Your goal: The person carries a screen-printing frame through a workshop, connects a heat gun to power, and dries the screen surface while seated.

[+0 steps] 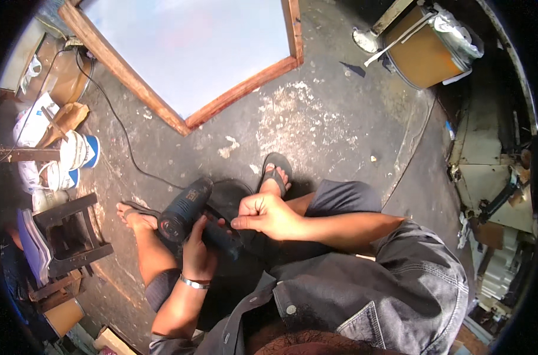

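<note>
My left hand [199,254] is wrapped round the grip of a dark blue power tool [188,207] shaped like a drill. The tool's thick body lies slantwise above that hand, and the lower part of the grip is in shadow. Just to the right, my right hand [270,218] is closed, with thumb and forefinger pressed together. Whatever it may pinch is too small or hidden to make out. A small gap separates it from the tool. A black cable [133,158] runs from the upper left to behind the tool.
A white panel in a wooden frame [245,89] stands ahead on the worn floor [304,130]. Tubs [91,151], bags and a dark wooden frame [73,234] crowd the left. A brown drum [420,50] stands at far right, and piled scrap [488,195] lines the right side.
</note>
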`<action>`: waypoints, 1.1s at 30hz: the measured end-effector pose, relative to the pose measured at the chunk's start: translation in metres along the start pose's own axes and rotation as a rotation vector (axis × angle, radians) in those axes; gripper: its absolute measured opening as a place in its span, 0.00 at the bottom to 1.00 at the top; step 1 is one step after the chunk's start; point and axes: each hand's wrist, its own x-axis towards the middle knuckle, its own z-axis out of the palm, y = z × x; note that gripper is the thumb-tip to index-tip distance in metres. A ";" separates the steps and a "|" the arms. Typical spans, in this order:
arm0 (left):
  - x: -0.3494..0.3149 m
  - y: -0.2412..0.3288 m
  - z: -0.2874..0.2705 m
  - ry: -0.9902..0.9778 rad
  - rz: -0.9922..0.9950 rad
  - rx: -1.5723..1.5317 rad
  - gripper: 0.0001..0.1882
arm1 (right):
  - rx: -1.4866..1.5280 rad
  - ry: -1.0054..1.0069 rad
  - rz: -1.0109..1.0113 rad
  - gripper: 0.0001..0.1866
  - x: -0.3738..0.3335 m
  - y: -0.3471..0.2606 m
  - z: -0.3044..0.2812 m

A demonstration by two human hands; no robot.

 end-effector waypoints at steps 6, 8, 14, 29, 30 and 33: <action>-0.006 -0.004 0.020 0.080 0.031 0.107 0.12 | -0.053 0.000 -0.043 0.10 0.004 0.020 -0.010; -0.003 -0.003 0.018 0.063 0.044 0.113 0.12 | -0.008 -0.033 -0.064 0.06 0.007 0.023 -0.008; 0.000 -0.011 0.000 0.038 -0.017 0.045 0.11 | -0.178 -0.249 0.049 0.21 0.004 0.026 -0.009; -0.009 -0.020 0.005 -0.165 -0.171 0.142 0.15 | 0.106 -0.292 0.125 0.23 -0.006 0.043 0.015; -0.008 -0.022 0.001 -0.218 -0.183 0.097 0.15 | 0.089 -0.277 0.120 0.24 -0.005 0.044 0.017; -0.007 -0.025 0.007 -0.177 -0.117 0.041 0.12 | 0.082 -0.291 0.110 0.22 0.003 0.045 0.011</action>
